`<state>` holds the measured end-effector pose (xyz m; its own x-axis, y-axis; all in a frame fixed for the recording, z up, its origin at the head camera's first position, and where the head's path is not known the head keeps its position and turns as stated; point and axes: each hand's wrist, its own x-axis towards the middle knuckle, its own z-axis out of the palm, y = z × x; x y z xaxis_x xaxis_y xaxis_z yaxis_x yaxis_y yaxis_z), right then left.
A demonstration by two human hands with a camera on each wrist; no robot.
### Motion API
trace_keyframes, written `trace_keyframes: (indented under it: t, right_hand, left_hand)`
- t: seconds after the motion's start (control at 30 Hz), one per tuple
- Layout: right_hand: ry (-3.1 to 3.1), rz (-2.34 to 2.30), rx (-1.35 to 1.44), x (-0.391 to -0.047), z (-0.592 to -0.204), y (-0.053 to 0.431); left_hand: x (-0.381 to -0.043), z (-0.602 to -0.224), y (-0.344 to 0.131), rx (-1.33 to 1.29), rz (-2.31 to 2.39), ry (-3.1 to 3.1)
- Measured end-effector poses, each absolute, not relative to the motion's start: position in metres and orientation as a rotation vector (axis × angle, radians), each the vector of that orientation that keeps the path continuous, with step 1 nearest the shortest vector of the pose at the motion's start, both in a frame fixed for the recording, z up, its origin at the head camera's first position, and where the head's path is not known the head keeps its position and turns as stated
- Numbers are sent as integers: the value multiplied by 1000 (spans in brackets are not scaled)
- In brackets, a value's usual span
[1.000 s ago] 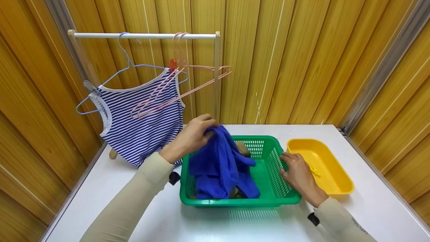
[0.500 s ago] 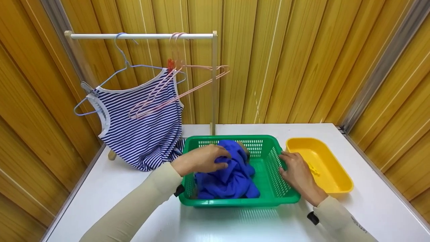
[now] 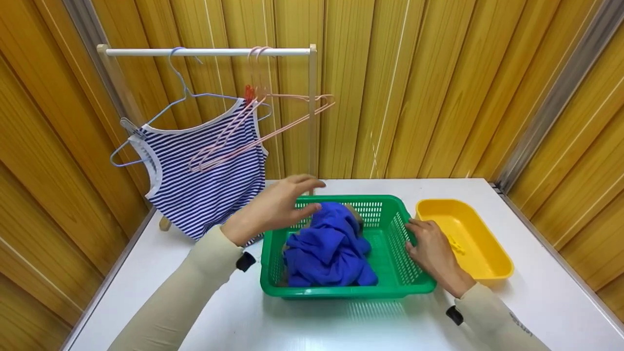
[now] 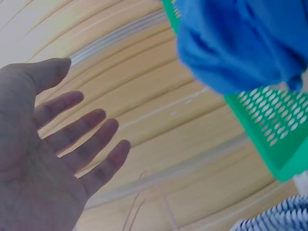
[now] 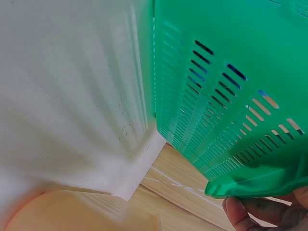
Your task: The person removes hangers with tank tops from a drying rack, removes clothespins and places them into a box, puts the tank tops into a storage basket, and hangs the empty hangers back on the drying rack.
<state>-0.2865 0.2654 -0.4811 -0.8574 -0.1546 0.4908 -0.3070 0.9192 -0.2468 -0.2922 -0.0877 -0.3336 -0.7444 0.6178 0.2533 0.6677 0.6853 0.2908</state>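
My left hand (image 3: 275, 207) hovers over the back left of the green basket (image 3: 341, 292), thumb and fingers apart. Its spread fingers hold nothing in the left wrist view. A crumpled blue garment (image 3: 334, 248) lies in the basket, and a bit of brown cloth (image 3: 354, 213) peeks out behind it. On the basket's right side my right hand (image 3: 434, 251) grips the rim; in the right wrist view its fingertips (image 5: 236, 211) bend at the edge of the basket's lip.
Behind on the left, a rack (image 3: 209, 51) carries a striped tank top (image 3: 204, 165) on a blue hanger (image 3: 181, 80), pegged with a red clothespin (image 3: 249, 93). Pink hangers (image 3: 285, 130) hang beside it. A yellow tray (image 3: 487, 258) with yellow clothespins (image 3: 456, 245) stands right of the basket.
My left hand has let go of the blue garment, which has dropped into a heap in the basket. That hand has then lifted back and left. The right hand stays at the rim.
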Motion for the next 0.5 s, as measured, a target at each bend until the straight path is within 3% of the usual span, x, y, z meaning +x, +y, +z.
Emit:
trace_keyframes:
  t: [0.5]
  right_hand:
    - [-2603,460,327,-285,-482,265]
  left_hand:
    - [-290,-314,-155,-681,-719,-2440]
